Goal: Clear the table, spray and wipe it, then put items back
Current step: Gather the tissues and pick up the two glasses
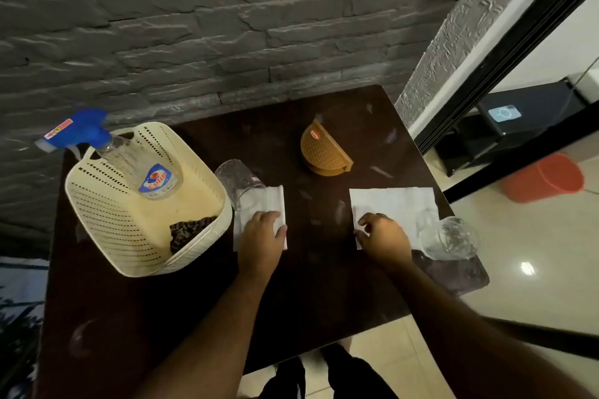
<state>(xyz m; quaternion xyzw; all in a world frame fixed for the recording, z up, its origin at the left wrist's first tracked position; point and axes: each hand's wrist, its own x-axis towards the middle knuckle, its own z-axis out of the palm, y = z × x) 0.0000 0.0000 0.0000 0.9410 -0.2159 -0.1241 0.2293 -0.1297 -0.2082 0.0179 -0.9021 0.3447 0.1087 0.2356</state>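
Two white paper napkins lie on the dark table (317, 285). My left hand (261, 235) presses flat on the folded left napkin (275, 201), fingers together. My right hand (384, 235) pinches the near left corner of the wider right napkin (393, 204). A clear glass (238, 180) stands at the far edge of the left napkin. Another clear glass (449, 238) sits at the right napkin's near right corner. A tan half-round napkin holder (324, 151) stands behind, mid-table. A cream perforated basket (116, 204) at the left holds a blue-trigger spray bottle (142, 165) and a dark cloth (188, 230).
A dark stone wall runs behind the table. To the right, the table edge drops to a light tiled floor with an orange bucket (547, 176) and a black stand (518, 120). A blue patterned rug (19, 311) lies at the left.
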